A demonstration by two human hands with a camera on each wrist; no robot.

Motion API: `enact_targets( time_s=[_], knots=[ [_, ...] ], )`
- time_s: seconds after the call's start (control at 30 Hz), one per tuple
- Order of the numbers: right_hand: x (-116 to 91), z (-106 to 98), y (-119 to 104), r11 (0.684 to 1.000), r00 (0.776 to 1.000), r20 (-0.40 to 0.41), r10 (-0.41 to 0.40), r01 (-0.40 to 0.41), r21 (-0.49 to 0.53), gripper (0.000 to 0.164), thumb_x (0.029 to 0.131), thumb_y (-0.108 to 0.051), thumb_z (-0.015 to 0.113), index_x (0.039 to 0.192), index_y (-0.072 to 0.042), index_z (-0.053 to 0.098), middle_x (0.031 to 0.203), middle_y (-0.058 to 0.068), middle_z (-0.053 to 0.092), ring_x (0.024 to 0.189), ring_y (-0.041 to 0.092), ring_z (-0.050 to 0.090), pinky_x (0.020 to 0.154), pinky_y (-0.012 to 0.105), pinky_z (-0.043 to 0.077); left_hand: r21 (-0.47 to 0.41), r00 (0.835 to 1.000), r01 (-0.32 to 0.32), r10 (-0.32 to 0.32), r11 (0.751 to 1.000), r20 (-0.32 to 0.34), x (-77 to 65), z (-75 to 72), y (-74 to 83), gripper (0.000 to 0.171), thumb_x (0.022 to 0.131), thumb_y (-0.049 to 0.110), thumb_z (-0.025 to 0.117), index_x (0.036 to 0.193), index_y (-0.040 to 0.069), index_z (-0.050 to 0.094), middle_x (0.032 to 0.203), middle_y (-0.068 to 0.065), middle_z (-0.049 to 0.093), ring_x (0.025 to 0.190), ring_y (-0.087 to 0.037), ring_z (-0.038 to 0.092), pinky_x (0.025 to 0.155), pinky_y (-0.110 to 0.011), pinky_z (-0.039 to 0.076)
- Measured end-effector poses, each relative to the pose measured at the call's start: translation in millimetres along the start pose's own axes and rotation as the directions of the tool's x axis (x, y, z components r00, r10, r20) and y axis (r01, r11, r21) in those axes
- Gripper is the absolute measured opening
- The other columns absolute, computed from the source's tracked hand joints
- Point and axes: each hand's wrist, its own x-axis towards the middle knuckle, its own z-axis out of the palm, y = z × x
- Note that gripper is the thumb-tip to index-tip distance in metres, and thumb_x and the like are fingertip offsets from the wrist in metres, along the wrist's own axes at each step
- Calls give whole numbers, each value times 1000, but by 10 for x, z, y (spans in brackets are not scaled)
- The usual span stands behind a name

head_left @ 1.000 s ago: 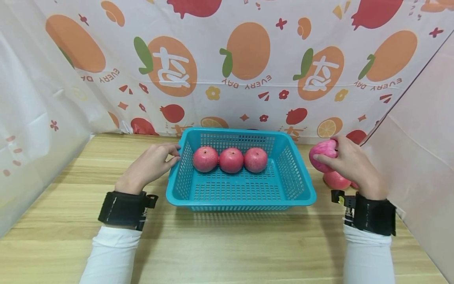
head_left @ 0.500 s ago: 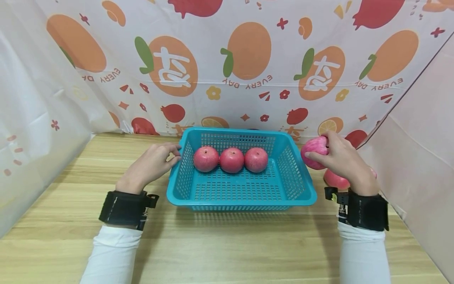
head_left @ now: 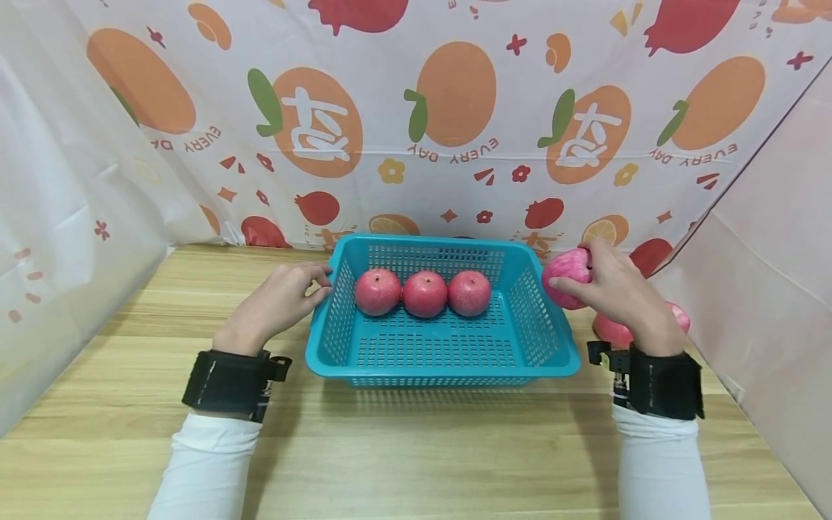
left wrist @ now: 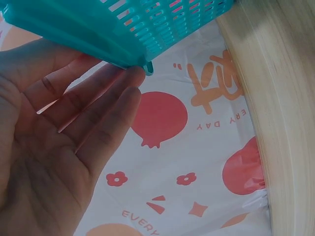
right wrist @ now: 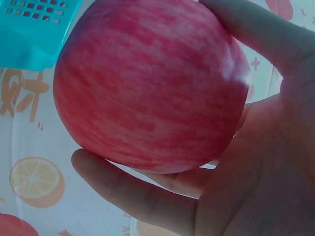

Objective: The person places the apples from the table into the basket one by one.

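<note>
A blue plastic basket (head_left: pixel 442 372) stands on the table with three red apples in a row inside: a left apple (head_left: pixel 378 292), a middle apple (head_left: pixel 425 294) and a right apple (head_left: pixel 469 293). My left hand (head_left: pixel 276 307) holds the basket's left rim between thumb and fingers; the left wrist view has the fingertips (left wrist: pixel 133 76) against the rim's underside. Beside the basket's right rim, my right hand (head_left: pixel 620 289) grips another apple (head_left: pixel 564 278) above the table. That apple (right wrist: pixel 152 88) fills much of the right wrist view, between thumb and fingers.
More apples lie on the table at the right, partly hidden by my right hand and wrist: one apple (head_left: pixel 611 330) and another apple (head_left: pixel 679 316) farther right. A fruit-printed curtain (head_left: pixel 416 144) hangs behind the basket. The right side wall (head_left: pixel 767 289) is pale.
My right hand has moved left with the apple, from over the apples at the right to the basket's right rim. My left hand and the basket stay where they were.
</note>
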Motion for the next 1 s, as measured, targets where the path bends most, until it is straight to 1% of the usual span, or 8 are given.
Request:
enact_targets(
  time_s=[0.17,0.33,0.6,0.8,0.97,1.0],
  knots=[
    [12,8,-40,1000,1000,10,23,-23,7,68,78,-41,67,121,2,36,103,19,49,90,31,47,64,47,54,-2,1000,-7,7,1000,8,6,9,-6,18,83,5,62,98,-4,63,113,-24,56,93,-31,55,70,-44,54],
    [24,11,-84,1000,1000,11,29,-28,-9,70,77,-43,67,121,1,36,103,18,49,89,31,48,64,48,54,1,1000,-1,1,1000,-1,6,11,-9,17,82,5,63,97,-3,64,113,-23,57,93,-30,56,70,-44,54],
    [56,18,-143,1000,999,30,13,-12,-18,71,77,-47,65,123,-1,37,102,16,51,89,29,48,61,46,55,4,1000,-4,4,1000,-2,-4,-2,5,22,82,5,63,101,-4,62,110,-23,58,89,-28,57,70,-43,54],
    [81,31,-164,1000,1000,31,2,-3,2,68,77,-44,67,121,-2,38,101,15,51,89,27,48,61,45,55,2,1000,-5,5,1000,10,-4,-2,3,16,83,5,62,96,-3,64,113,-24,56,93,-31,56,71,-44,54],
    [101,28,-213,1000,999,29,-20,20,9,67,77,-44,66,120,-1,38,100,14,52,89,27,48,63,46,54,1,1000,1,-1,1000,8,-9,-1,-1,14,82,5,63,95,-2,64,115,-24,56,96,-32,54,72,-45,53],
    [111,30,-227,1000,999,29,-27,26,10,66,77,-44,66,120,-1,39,100,14,52,89,27,48,63,46,54,1,1000,1,-1,1000,7,-10,-2,-1,16,82,5,63,96,-2,64,114,-24,56,95,-31,55,72,-44,54]
  ],
)
